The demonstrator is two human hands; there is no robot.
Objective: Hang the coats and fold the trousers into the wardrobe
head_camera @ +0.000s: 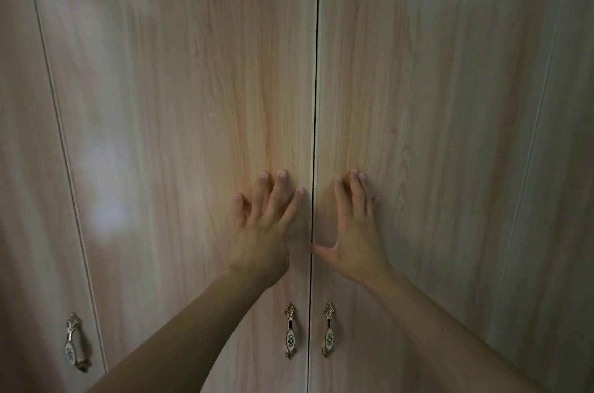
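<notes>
The wardrobe (154, 39) fills the whole view, its pale wood-grain doors closed, with the dark seam between the middle pair running down the centre of the frame. The left hand (266, 225) lies flat on the left door (193, 87) just beside the seam, fingers straight and spread, gripping nothing. The right hand (353, 232) presses the right door (450, 119) likewise, thumb reaching the seam. Below the wrists two ornate handles (290, 331) flank the seam; a third handle (75, 341) sits lower left.

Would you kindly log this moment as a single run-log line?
left hand: flat on left door | right hand: flat on right door | both doors: appear shut | door handles: untouched
</notes>
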